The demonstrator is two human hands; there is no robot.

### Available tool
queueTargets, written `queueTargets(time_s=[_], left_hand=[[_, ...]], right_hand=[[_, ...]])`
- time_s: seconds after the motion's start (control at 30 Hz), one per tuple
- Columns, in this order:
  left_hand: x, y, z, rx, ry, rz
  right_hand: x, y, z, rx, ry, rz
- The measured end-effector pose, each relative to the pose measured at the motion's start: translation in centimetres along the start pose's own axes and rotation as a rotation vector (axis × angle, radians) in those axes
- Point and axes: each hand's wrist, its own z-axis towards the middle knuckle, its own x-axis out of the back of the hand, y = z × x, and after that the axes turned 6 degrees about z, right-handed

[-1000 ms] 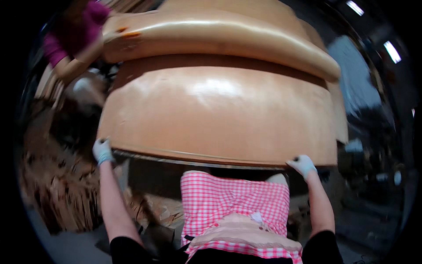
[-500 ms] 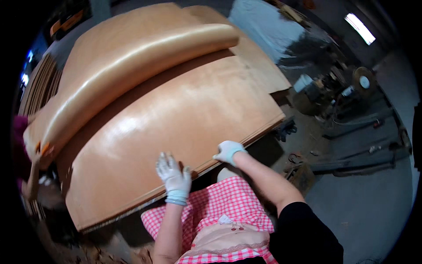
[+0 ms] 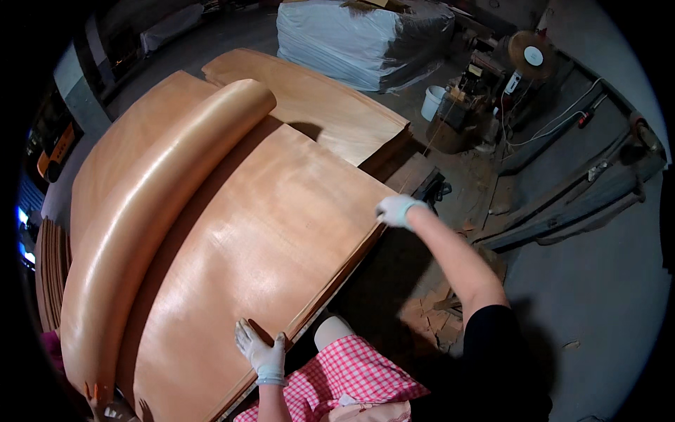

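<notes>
A workshop floor (image 3: 598, 295) with wood scraps lay around a low stack (image 3: 337, 274) of veneer. Nearest, the left hand (image 3: 261, 354), gloved, lay open and flat on the top sheet (image 3: 260, 246) by its near edge. The right hand (image 3: 395, 209), gloved too, was closed on the sheet's right corner. Beyond, a fold (image 3: 155, 204) of veneer curled over along the sheet's left side. Farther off stood a white bucket (image 3: 433, 103) and a wrapped white bale (image 3: 362, 39).
</notes>
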Motion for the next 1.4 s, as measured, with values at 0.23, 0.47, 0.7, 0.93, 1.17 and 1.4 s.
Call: queueTargets(time_s=[0.23, 0.47, 0.7, 0.93, 1.17, 1.4], left_hand=[[0.7, -0.3, -0.4, 0.021, -0.033, 0.021], [0.1, 0.6, -0.1, -0.020, -0.010, 0.011], [0.0, 0.0, -1.5, -0.088, 0.286, -0.077], [6.0, 4.5, -6.9, -0.450, 0.231, -0.560], [7.9, -0.4, -12.1, -0.234, 0.380, -0.979], [6.9, -8.8, -14.1, 0.363, 0.408, -1.499]], right_hand=[[1.1, 7.8, 4.6, -0.270, 0.103, -0.022], [-5.0, 12.0, 5.4, -0.620, 0.500, 0.482], [-9.6, -0.3, -2.1, 0.004, 0.880, 0.525], [-14.5, -21.3, -15.4, 0.547, 0.218, 1.010], [-17.4, -30.5, -20.8, 0.748, -0.083, 1.138], [-18.1, -33.3, -17.7, 0.710, 0.001, 0.607]])
